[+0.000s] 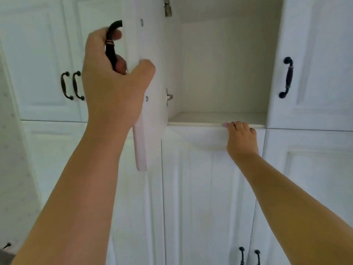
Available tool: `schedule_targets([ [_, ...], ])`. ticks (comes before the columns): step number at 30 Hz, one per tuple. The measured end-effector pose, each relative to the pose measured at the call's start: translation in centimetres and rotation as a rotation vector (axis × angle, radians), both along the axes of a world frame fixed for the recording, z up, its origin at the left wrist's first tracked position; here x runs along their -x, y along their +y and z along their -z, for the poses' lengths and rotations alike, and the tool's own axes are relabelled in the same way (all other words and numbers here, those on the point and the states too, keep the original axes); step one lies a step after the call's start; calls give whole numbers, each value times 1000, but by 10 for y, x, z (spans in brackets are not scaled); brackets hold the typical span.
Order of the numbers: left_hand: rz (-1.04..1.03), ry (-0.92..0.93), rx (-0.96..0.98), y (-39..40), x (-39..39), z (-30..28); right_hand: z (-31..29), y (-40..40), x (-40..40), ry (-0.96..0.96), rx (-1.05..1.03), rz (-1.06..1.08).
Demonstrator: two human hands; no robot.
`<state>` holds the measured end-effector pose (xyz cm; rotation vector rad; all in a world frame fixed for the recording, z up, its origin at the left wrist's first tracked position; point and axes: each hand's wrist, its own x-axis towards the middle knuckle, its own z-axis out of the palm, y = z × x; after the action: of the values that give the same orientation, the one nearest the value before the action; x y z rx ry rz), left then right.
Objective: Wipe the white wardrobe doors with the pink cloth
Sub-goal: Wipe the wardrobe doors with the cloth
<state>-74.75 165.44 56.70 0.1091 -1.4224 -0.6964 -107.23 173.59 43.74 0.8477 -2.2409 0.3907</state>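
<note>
Curled round the dark door handle point(111, 48), the left hand point(112, 87) holds the open upper wardrobe door point(150, 44) edge-on, its long axis vertical. Right hand point(241, 139) presses a barely visible pink cloth point(225, 124) on the shelf's front edge point(194, 123), right of and below that door.

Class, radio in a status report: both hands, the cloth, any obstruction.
Left hand grips open white door's dark curved handle. Right hand on compartment ledge, pink cloth barely showing. No obstruction seen.

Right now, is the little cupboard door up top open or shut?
Open. The upper door is swung out edge-on, the left hand grips its dark handle, and the bare compartment shows behind.
</note>
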Motion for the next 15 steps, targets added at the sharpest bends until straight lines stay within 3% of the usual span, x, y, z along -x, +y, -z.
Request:
schedule_targets([
  [6,-53,32,60,67,67,3,-2,50,17,-81,55,15],
  [15,-151,-44,117,122,160,3,3,67,26,-49,62,-62],
])
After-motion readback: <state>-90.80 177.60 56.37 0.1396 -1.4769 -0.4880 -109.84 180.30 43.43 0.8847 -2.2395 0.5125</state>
